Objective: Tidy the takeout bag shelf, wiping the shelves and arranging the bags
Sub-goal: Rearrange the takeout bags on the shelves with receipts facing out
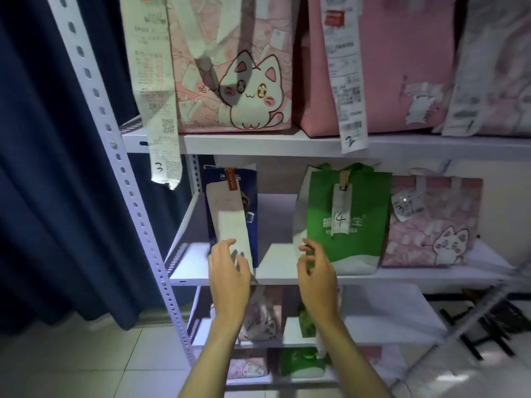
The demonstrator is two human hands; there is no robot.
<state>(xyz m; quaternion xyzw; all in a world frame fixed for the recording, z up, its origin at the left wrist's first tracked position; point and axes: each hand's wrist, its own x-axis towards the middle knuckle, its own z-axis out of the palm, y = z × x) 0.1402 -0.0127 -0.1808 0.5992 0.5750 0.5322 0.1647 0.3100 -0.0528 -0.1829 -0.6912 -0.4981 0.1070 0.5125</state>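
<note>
A white metal shelf unit (258, 145) fills the frame. On its upper board, top centre, a pink cat-print bag (238, 81) stands upright with a long receipt hanging at its left, and a plain pink bag (402, 67) beside it. On the middle board (416, 275), a dark blue bag (244, 191) stands left of centre, well apart from a green bag (353, 242) numbered 14, which touches a smaller pink cat bag (436, 225) at right.
</note>
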